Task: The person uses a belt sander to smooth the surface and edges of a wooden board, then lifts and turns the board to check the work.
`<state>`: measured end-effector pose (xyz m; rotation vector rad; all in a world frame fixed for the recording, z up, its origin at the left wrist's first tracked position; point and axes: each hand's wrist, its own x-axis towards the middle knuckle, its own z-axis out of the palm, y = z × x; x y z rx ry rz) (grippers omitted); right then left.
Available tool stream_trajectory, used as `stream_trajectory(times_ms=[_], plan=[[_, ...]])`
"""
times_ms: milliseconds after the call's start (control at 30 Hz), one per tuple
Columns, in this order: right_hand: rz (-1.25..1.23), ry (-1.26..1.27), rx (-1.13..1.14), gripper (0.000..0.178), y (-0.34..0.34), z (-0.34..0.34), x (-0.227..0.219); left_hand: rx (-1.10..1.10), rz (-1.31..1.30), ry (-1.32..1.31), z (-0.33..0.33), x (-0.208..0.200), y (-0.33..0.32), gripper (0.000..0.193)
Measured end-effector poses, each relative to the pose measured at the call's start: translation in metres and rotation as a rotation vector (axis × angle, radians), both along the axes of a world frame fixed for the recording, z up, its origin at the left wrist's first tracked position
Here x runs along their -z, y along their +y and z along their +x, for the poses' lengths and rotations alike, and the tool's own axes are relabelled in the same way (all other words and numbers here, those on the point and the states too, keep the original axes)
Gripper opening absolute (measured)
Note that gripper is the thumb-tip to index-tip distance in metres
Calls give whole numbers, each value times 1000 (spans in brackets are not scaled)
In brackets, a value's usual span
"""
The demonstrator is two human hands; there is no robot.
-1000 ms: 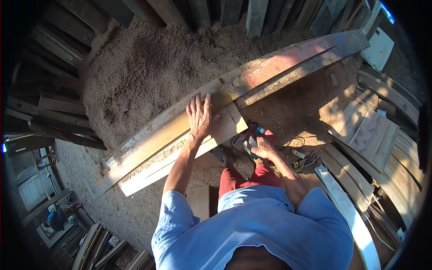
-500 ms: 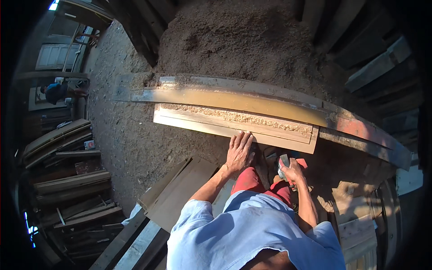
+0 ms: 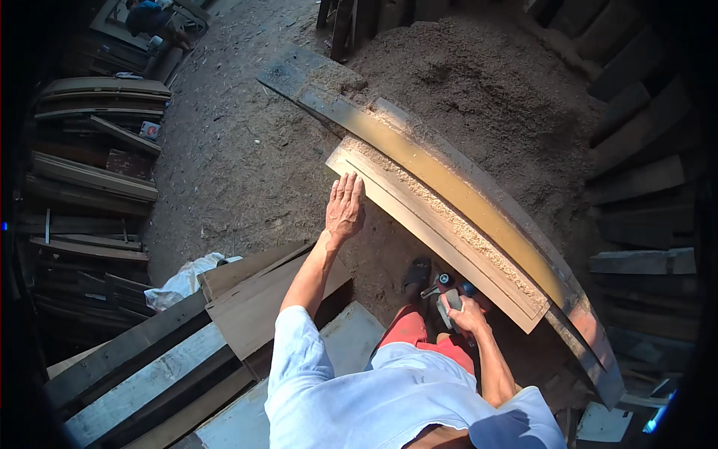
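A pale wooden panel [image 3: 441, 224] with a narrow line cut along its near edge lies beside a long tan board [image 3: 449, 196]. Wood shavings [image 3: 419, 182] are heaped along its far side. My left hand [image 3: 345, 213] lies flat with fingers stretched out, its fingertips at the panel's near edge close to the left end. Low by my right leg, my right hand [image 3: 469, 316] is wrapped round a grey handheld power tool [image 3: 447, 305], held apart from the panel. The hand hides part of the tool, so its exact kind does not show.
Several planks [image 3: 142, 382] and a flat brown board [image 3: 277, 307] are stacked at my left, with a white plastic sheet [image 3: 187, 280] beside them. Timber piles [image 3: 97, 179] line the far left; more boards [image 3: 636, 179] stand at right. A person [image 3: 153, 19] crouches at the far upper left.
My view has turned, so the panel and bench now slant down to the right. My left hand has moved along the panel's near edge toward its left end. My right hand keeps the tool.
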<state>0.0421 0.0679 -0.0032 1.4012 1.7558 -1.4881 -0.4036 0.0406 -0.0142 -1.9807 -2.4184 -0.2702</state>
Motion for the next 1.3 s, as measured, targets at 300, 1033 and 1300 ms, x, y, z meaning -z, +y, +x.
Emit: stream_trajectory(times_ms=[300, 1033, 1300], plan=[[123, 306, -13, 55, 1, -50, -9, -333, -12, -27, -67, -13, 22, 71], [77, 725, -282, 48, -2, 65, -119, -1029, 340, -1004, 446, -55, -169, 63], [73, 792, -253, 48, 17, 191, -138, -969, 330, -1147, 587, -61, -138, 66]])
